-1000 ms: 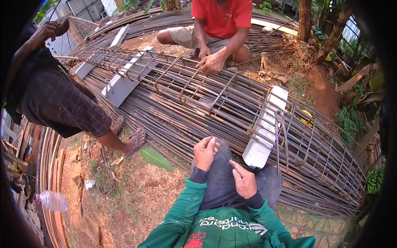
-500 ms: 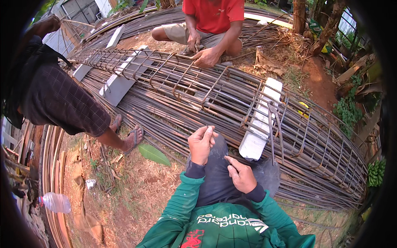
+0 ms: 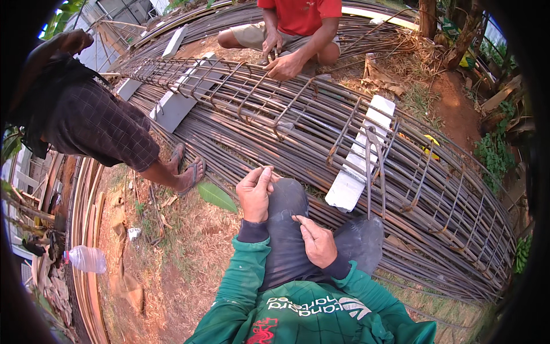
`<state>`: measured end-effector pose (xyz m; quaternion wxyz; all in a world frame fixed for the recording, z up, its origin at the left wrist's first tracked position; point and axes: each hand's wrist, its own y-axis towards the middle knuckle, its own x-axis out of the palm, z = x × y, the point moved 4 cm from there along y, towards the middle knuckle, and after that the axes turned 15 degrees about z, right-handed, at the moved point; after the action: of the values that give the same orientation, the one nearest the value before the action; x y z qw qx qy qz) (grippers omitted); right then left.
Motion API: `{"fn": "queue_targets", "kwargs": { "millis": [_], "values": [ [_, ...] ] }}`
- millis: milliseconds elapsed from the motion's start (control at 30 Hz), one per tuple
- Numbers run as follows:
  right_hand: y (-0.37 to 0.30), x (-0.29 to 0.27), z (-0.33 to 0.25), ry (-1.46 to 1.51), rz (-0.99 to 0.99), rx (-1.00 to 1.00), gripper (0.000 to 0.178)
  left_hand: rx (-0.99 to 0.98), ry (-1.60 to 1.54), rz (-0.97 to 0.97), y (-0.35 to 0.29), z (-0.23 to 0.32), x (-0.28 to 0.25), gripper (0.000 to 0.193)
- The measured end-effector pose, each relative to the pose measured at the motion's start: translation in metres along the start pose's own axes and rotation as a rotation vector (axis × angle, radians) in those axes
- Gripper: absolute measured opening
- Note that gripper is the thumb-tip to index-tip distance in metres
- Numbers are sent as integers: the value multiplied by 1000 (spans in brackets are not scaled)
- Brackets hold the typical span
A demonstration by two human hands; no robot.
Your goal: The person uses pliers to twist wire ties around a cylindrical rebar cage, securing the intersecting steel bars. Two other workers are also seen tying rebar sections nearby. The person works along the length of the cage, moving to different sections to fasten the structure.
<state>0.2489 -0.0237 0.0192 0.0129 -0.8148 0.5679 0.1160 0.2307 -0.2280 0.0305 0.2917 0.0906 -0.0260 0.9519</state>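
My left hand (image 3: 255, 194) is closed in a pinch above my left knee, and what lies between its fingertips is too small to make out. Lower and to the right, my right hand (image 3: 318, 243) is closed too, with a thin dark tip showing at its fingers; the rest is hidden. Just beyond my knees lies a long cage of steel bars (image 3: 298, 106) with square stirrups. A pair of long-handled pincers (image 3: 369, 172) stands tilted against the cage, jaws up, beside a white block (image 3: 346, 186) under the bars.
Loose rebar (image 3: 212, 140) runs beneath the cage. Across it crouches a person in a red shirt (image 3: 301, 11), hands on the bars. Another person in dark checked shorts (image 3: 94, 123) stands at left. A plastic bottle (image 3: 89, 259) and a green leaf (image 3: 216, 196) lie left of me.
My left hand has moved left and slightly up, and my right hand has shifted left. Both stay pinched. The whole view has shifted a little.
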Motion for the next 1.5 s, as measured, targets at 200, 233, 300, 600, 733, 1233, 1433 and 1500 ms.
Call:
{"fn": "queue_targets", "kwargs": {
  "millis": [200,233,300,600,733,1233,1433,1500],
  "values": [
    [-17,-14,16,119,44,51,26,9,87,-150,-4,-13,-2,28],
    [-17,-20,19,113,66,62,26,28,127,-172,-4,-13,-7,35],
    [-13,-35,24,100,109,79,25,7,226,-179,7,-40,-33,38],
    [40,-121,2,-101,531,-91,24,-765,498,14,-99,-251,-256,65],
    [56,-133,21,-107,537,-54,24,-940,410,63,-125,-245,-274,65],
    [39,-137,27,-15,463,7,26,-1012,328,59,-132,-240,-270,67],
    [41,-97,-2,-117,390,-21,29,-971,225,-49,-86,-263,-251,68],
    [46,-73,-24,-76,339,-24,30,-899,156,-93,-58,-265,-239,68]
  ]
}}
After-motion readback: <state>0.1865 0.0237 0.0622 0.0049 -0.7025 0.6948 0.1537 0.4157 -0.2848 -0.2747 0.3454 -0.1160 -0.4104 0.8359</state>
